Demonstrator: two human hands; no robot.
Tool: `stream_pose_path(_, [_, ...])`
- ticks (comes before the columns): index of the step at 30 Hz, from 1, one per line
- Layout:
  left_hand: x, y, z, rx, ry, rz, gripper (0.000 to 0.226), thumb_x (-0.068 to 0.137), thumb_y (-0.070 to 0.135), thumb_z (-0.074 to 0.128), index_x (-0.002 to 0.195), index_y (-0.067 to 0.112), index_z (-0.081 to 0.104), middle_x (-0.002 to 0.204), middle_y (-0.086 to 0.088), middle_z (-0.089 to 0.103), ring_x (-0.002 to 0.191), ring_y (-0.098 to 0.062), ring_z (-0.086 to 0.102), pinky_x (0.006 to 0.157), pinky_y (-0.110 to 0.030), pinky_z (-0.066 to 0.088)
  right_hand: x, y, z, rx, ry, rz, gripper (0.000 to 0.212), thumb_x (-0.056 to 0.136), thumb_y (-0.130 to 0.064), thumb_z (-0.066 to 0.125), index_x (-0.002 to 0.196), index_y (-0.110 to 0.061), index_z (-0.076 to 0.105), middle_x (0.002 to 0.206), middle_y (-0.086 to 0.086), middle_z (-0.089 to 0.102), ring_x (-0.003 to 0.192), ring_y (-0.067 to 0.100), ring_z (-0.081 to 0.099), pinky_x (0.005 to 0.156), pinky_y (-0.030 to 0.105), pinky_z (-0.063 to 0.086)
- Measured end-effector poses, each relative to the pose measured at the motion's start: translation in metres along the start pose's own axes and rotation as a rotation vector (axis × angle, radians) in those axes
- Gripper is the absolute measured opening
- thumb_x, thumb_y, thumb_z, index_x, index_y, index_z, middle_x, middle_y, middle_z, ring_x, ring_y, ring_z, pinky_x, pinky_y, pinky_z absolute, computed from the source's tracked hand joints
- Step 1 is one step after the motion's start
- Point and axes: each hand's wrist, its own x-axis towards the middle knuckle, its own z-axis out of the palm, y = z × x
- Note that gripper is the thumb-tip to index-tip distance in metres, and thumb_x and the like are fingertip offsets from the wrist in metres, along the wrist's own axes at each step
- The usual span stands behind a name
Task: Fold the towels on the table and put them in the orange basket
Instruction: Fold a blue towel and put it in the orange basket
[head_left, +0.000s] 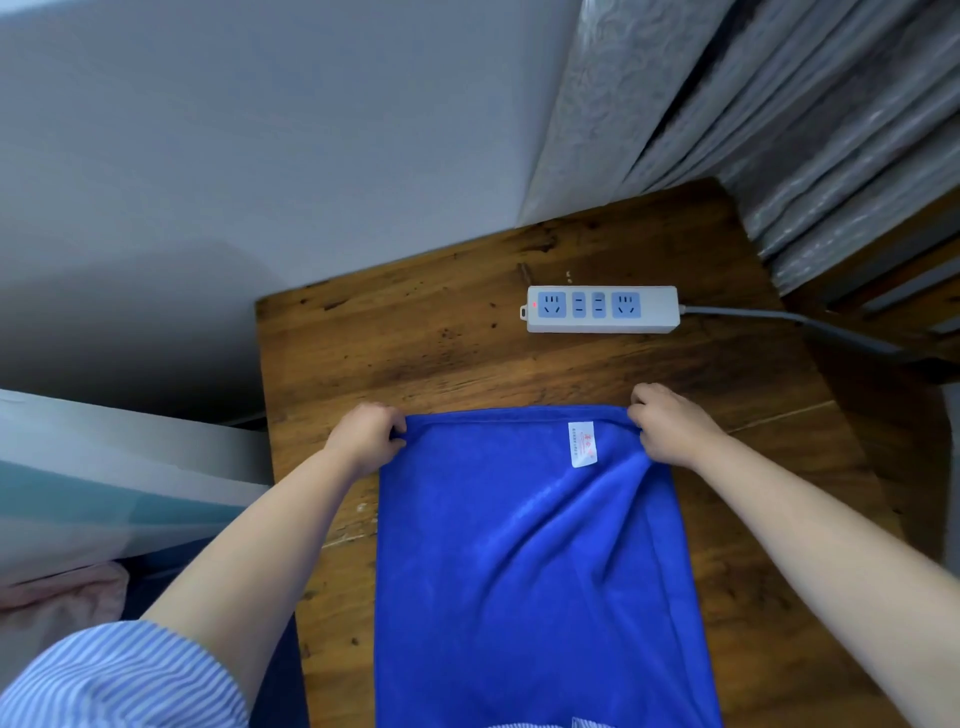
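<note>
A bright blue microfibre towel (535, 561) lies lengthwise on a dark, knotty wooden table (415, 338), its far corners pinched by curled fingers: the left hand (366, 434) on one, the right hand (670, 426) on the other. A white power strip (602, 309) sits beyond, well apart.

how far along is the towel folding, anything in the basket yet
Early. Done: nothing that shows; no folded towel and no basket is in view. In hand: the left hand and right hand each pinch a far corner of the blue towel spread on the table. Left: folding it and putting it in the basket.
</note>
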Motion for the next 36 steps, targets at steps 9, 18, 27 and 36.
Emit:
stream_pose_path(9, [0.009,0.007,0.001,-0.197,0.016,-0.091,0.013,0.088,0.017,0.058,0.098,0.012,0.064,0.104,-0.007,0.064,0.09,-0.023,0.056,0.069,-0.029,0.042,0.002,-0.006,-0.02,0.245,-0.101,-0.016,0.036,0.077,-0.003,0.058,0.051,-0.021,0.042,0.093,0.001,0.04,0.091,0.025,0.054,0.075,0.034,0.047])
stream_pose_path(18, [-0.007,-0.012,0.001,-0.504,0.116,-0.206,0.01,0.086,0.015,0.062,0.078,0.014,0.056,0.074,0.001,0.053,0.07,-0.017,0.049,0.061,-0.028,0.04,0.011,0.002,-0.053,0.379,-0.19,-0.012,0.027,0.079,-0.005,0.062,0.058,-0.02,0.054,0.076,0.001,0.059,0.074,0.014,0.053,0.058,0.016,0.039])
stream_pose_path(27, [-0.047,-0.019,-0.016,-0.547,0.166,-0.178,0.018,0.086,0.012,0.061,0.07,0.012,0.053,0.074,-0.004,0.054,0.073,-0.02,0.049,0.061,-0.027,0.038,-0.019,0.01,-0.079,0.555,-0.101,0.043,0.026,0.076,-0.003,0.07,0.056,-0.019,0.063,0.072,0.003,0.065,0.061,0.011,0.056,0.06,0.024,0.046])
stream_pose_path(36, [-0.131,-0.041,-0.078,-0.608,0.271,-0.102,0.029,0.084,0.009,0.063,0.059,0.018,0.051,0.065,0.005,0.053,0.062,-0.009,0.047,0.054,-0.019,0.037,-0.079,-0.018,-0.151,0.621,0.071,-0.052,0.025,0.081,0.004,0.062,0.062,-0.013,0.057,0.064,0.001,0.059,0.059,0.01,0.057,0.051,0.017,0.048])
